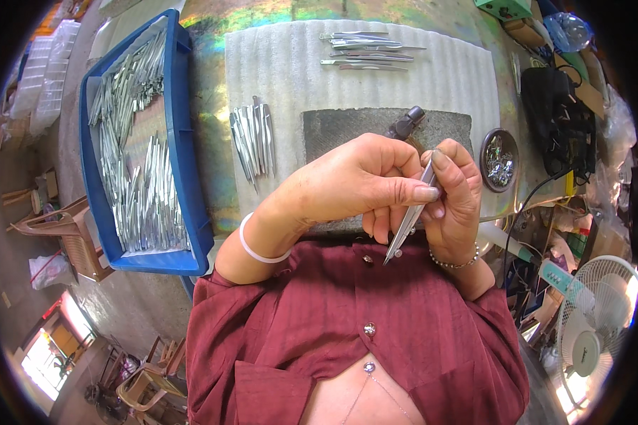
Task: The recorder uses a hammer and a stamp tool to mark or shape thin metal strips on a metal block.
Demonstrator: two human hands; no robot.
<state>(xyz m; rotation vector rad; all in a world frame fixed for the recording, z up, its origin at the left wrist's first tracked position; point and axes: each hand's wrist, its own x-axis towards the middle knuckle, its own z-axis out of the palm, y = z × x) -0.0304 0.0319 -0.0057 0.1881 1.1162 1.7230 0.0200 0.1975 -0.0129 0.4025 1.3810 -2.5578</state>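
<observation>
My left hand, with a white bangle on its wrist, pinches a slim, pointed pair of metal tweezers between thumb and fingers. My right hand, wearing a beaded bracelet, grips the upper end of the same tweezers. Their tips point down toward my dark red shirt. Just beyond my fingers, a dark hammer lies on a grey slab; my hands hide part of it. To the right stands a round dark dish of small shiny metal parts.
White foam sheeting covers the tabletop under the slab. On it lie a left bundle of slim metal pieces and a far bundle. A blue tray full of similar pieces is at left. A fan stands at lower right.
</observation>
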